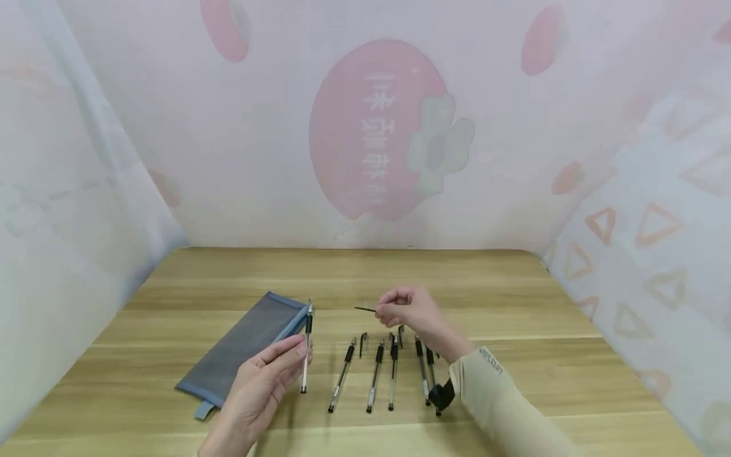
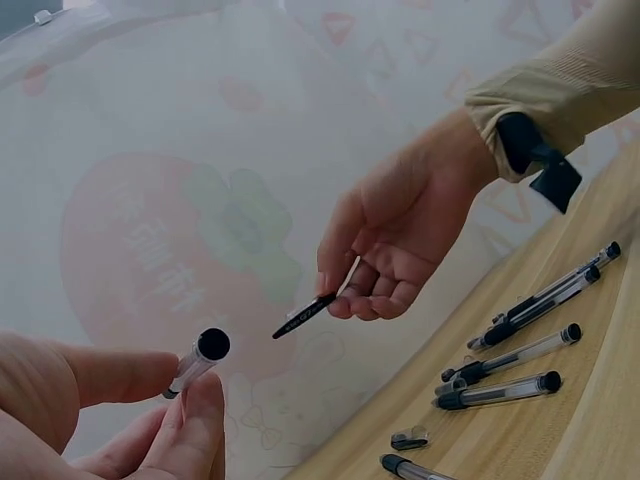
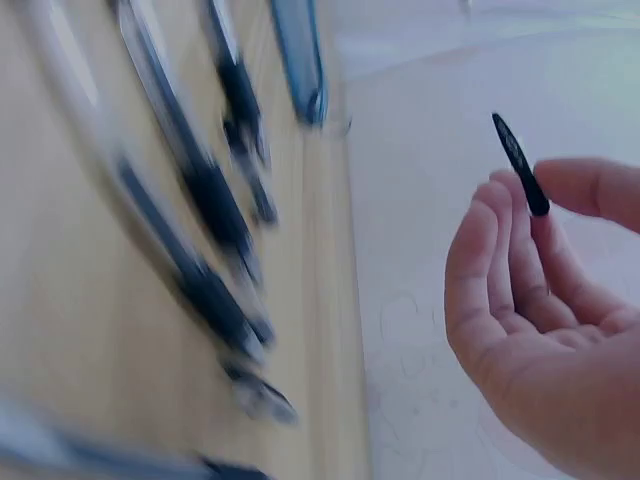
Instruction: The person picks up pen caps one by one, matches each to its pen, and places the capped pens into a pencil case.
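My left hand [image 1: 264, 384] pinches an uncapped gel pen [image 1: 308, 325] between thumb and fingers, with the tip pointing up. In the left wrist view the black end of this pen [image 2: 212, 345] faces the camera. Up and to the right, my right hand [image 1: 412, 312] pinches a small pen cap [image 1: 365, 309] by one end, apart from the pen. Its black clip [image 3: 520, 165] shows plainly in the right wrist view; the clear part is hard to see. Below and between the hands, several gel pens [image 1: 374, 377] with black grips lie on the table.
A grey mesh pencil pouch [image 1: 234, 349] with blue edges lies on the wooden table [image 1: 457, 273] at left, partly behind the left hand. Loose caps [image 1: 362, 344] lie near the pens' tips. A black strap [image 1: 441, 395] hangs from the right wrist over the rightmost pens.
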`<state>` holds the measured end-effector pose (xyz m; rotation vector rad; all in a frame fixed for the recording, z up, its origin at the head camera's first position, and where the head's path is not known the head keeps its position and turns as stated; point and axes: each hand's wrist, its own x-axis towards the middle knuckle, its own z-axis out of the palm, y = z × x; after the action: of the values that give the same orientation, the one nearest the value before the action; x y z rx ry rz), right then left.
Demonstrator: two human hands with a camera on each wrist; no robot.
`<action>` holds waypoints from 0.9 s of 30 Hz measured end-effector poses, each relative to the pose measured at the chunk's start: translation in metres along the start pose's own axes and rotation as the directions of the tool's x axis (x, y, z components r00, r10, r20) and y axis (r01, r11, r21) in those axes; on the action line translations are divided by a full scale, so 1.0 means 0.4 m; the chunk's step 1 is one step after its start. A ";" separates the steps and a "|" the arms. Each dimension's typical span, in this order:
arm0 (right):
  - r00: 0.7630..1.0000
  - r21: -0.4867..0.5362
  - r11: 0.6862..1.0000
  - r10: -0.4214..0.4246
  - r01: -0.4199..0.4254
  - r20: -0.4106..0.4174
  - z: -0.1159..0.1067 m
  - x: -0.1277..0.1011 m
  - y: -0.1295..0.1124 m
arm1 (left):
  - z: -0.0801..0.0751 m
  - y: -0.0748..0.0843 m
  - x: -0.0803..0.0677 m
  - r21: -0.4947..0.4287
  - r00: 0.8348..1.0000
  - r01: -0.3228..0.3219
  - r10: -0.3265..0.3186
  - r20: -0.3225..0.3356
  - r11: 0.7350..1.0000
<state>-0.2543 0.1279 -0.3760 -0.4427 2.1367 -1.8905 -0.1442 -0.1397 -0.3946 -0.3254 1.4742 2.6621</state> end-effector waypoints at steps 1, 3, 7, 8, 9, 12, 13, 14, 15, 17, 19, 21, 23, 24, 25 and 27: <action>1.000 0.032 0.999 0.013 -0.013 -0.014 0.005 -0.011 0.003 | 0.002 -0.003 0.004 0.000 1.000 0.001 -0.001 -0.001 1.000; 0.998 0.081 0.996 0.038 -0.034 -0.047 0.013 -0.033 0.012 | 0.005 -0.009 0.010 0.010 1.000 0.001 -0.001 -0.002 1.000; 0.992 0.135 0.990 0.057 -0.042 -0.115 0.019 -0.074 0.026 | 0.012 -0.019 0.019 0.023 1.000 -0.016 0.016 0.000 1.000; 0.990 0.137 0.990 0.055 -0.037 -0.129 0.018 -0.083 0.028 | 0.013 -0.021 0.020 0.026 1.000 -0.020 0.020 0.002 0.999; 0.988 0.143 0.989 0.054 -0.033 -0.144 0.017 -0.092 0.030 | 0.015 -0.022 0.021 0.022 1.000 -0.024 0.024 0.009 0.999; 0.980 0.173 0.985 0.060 -0.027 -0.191 0.009 -0.117 0.034 | 0.023 -0.024 0.024 0.024 0.999 -0.032 0.032 0.029 0.999; 0.976 0.191 0.981 0.069 -0.029 -0.208 0.007 -0.125 0.034 | 0.026 -0.023 0.024 0.031 0.999 -0.034 0.033 0.032 0.999; 0.972 0.208 0.978 0.079 -0.032 -0.222 0.006 -0.132 0.033 | 0.029 -0.022 0.023 0.041 0.999 -0.040 0.038 0.033 0.998; 0.968 0.233 0.972 0.089 -0.033 -0.233 0.006 -0.138 0.032 | 0.032 -0.020 0.021 0.053 0.999 -0.045 0.044 0.032 0.998; 0.965 0.273 0.961 0.100 -0.031 -0.243 0.008 -0.146 0.029 | 0.039 -0.016 0.017 0.104 0.998 -0.064 0.062 0.027 0.992; 0.966 0.298 0.954 0.092 -0.017 -0.240 0.011 -0.148 0.025 | 0.045 -0.012 0.013 0.187 0.995 -0.104 0.101 0.024 0.977; 0.970 0.304 0.953 0.067 0.007 -0.233 0.013 -0.147 0.021 | 0.052 -0.009 0.010 0.283 0.987 -0.158 0.155 0.031 0.946; 0.969 0.311 0.950 0.046 0.033 -0.242 0.014 -0.147 0.017 | 0.060 -0.008 0.011 0.405 0.972 -0.233 0.228 0.062 0.884; 0.967 0.313 0.949 0.039 0.043 -0.251 0.012 -0.147 0.015 | 0.064 -0.008 0.012 0.464 0.960 -0.275 0.266 0.087 0.842; 0.964 0.314 0.948 0.035 0.051 -0.262 0.011 -0.147 0.014 | 0.067 -0.010 0.014 0.517 0.945 -0.320 0.304 0.118 0.794; 0.957 0.310 0.949 0.034 0.059 -0.286 0.009 -0.149 0.011 | 0.074 -0.013 0.018 0.606 0.901 -0.422 0.387 0.197 0.674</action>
<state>-0.1983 0.1481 -0.3816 -0.1175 1.9352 -2.3770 -0.1547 -0.1119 -0.3853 0.1541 2.5512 2.1736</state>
